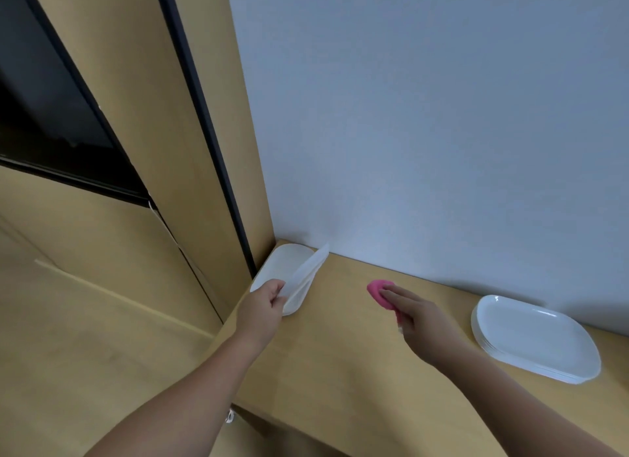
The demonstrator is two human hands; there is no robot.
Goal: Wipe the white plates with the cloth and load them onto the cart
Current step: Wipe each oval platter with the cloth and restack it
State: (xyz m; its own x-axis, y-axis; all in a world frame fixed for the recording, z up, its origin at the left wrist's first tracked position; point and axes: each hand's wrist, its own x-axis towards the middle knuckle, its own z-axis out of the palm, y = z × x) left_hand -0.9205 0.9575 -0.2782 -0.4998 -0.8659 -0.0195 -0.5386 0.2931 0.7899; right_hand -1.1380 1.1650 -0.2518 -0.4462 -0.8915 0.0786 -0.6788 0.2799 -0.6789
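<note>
My left hand [267, 301] grips the near edge of a white plate [306, 279] and holds it tilted up on its side. That plate stands over another white plate [284, 259] lying flat in the back left corner of the wooden counter [340, 354]. My right hand [413, 312] holds a pink cloth [379, 291] just above or on the counter, a short way right of the tilted plate. A stack of several white plates [534, 339] sits at the right of the counter, near the wall.
A pale wall [425, 133] runs along the counter's back edge. To the left stands a wooden cabinet side [218, 150] with a dark vertical strip, close to the corner plates. No cart is in view.
</note>
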